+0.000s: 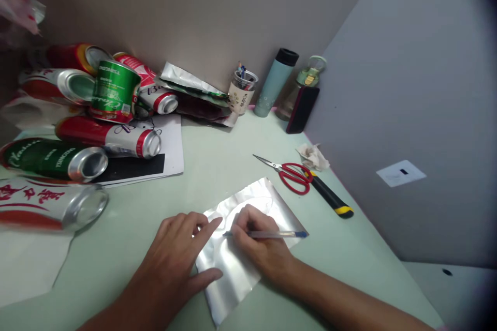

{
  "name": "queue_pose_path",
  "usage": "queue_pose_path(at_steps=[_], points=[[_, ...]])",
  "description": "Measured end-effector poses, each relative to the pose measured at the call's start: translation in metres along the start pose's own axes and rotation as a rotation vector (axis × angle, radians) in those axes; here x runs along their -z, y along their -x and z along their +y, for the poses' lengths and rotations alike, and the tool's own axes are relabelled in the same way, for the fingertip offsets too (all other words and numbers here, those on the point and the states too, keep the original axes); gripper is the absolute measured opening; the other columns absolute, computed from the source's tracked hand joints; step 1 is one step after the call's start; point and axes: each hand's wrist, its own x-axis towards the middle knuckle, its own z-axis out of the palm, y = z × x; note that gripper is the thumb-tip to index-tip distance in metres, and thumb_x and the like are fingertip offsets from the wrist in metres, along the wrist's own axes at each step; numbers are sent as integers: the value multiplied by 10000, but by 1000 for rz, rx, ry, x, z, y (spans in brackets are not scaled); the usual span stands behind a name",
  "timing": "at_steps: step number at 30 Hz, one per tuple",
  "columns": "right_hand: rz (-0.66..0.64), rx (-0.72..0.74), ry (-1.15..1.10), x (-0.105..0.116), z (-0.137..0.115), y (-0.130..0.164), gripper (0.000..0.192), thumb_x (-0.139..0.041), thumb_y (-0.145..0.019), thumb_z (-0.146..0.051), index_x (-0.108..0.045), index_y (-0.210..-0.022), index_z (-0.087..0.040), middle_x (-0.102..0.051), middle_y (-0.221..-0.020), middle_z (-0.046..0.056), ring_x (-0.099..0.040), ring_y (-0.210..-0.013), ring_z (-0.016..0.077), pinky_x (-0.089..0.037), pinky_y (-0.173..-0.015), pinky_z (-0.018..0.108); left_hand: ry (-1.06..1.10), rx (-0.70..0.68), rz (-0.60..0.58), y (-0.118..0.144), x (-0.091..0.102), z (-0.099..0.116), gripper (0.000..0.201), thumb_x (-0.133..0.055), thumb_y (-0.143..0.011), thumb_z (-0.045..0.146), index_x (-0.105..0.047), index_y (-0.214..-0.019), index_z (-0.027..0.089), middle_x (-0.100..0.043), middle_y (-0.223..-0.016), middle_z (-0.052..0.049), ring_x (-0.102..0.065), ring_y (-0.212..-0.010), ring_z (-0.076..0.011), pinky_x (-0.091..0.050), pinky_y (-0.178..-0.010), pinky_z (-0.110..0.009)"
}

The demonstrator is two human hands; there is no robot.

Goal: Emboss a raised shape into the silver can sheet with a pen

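A shiny silver metal sheet lies at a slant on the pale green tabletop, with faint curved lines near its far edge. My left hand rests on its left side, fingers spread and thumb apart. In my right hand is a clear pen with a blue end cap, gripped between thumb and fingers. The pen's tip points left and appears to touch the sheet, close to my left index finger. Part of the sheet is hidden beneath both hands.
Red-handled scissors and a black-and-yellow utility knife lie right, near crumpled tissue. Several drink cans crowd the left over papers. Behind stand a pen cup, a blue tumbler and a dark phone.
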Motion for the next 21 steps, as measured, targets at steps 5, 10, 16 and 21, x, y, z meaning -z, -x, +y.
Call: queue_pose_path(at_steps=[5,10,16,21], points=[[-25,20,27,-2,-4,1,215,-570,-826,-235,-434,-662,-210,-484,-630,-27,-408,-596,122,-335,-538,250,-12,2,9,0,0,1,779,-840,-714,256,-437,-1378,303,-564,-1160,-47,-527,-1038,-271,-371,-907,-420],[-40,-10,80,-3,-10,0,218,-561,-826,-232,-419,-662,-214,-468,-624,-21,-397,-594,126,-324,-518,246,-16,-8,15,-1,0,-1,805,-865,-685,264,-446,-1372,300,-575,-1147,-34,-546,-1022,-260,-382,-895,-408],[-44,-41,106,-3,-12,2,223,-559,-835,-244,-417,-665,-214,-473,-645,-11,-405,-612,135,-327,-527,251,-1,-28,-38,2,-2,-8,1046,-969,-539,303,-408,-1421,318,-569,-1180,-35,-543,-1049,-276,-371,-901,-410],[-64,24,117,-2,-11,2,213,-535,-845,-241,-412,-673,-214,-471,-655,-15,-406,-616,135,-329,-551,264,0,-21,-78,1,-1,-8,1095,-979,-532,329,-368,-1441,335,-577,-1203,-40,-543,-1088,-284,-363,-923,-419]])
